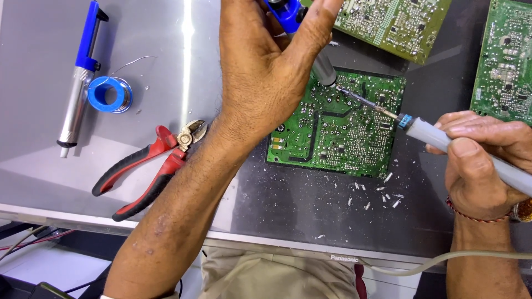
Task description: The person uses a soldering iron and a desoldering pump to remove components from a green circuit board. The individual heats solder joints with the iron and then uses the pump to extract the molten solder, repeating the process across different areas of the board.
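On the desk (50,182), head view: grey metal sheet on the left, darker reflective panel on the right, pale frame edge along the near side. Below the edge: beige trousers, red and black wires at lower left, grey cable (443,259) trailing off right.

Left portion: blue and silver desoldering pump (82,75) lying at a slant; just beside it, blue spool of solder wire (110,94) with loose end curling up; nearer, red-handled cutters (149,166), jaws slightly apart. Right of centre: small white clippings (382,194) scattered on the dark panel.

Cut off at the top edge: second circuit board (393,25). Cut off at the right edge: third board (501,61). Upper part of the blue tool (285,14) hidden behind the left hand (260,66) and out of frame; only blue body and grey nozzle visible.

Green circuit board (338,124): flat at centre, solder side up, silver joints and dark traces.

Left hand: grip closed round the blue tool, nozzle down on the board's upper edge. Right hand (482,160): grip closed round the grey soldering iron (438,135), tip slanting onto the board beside the nozzle. Red thread band on the right wrist.
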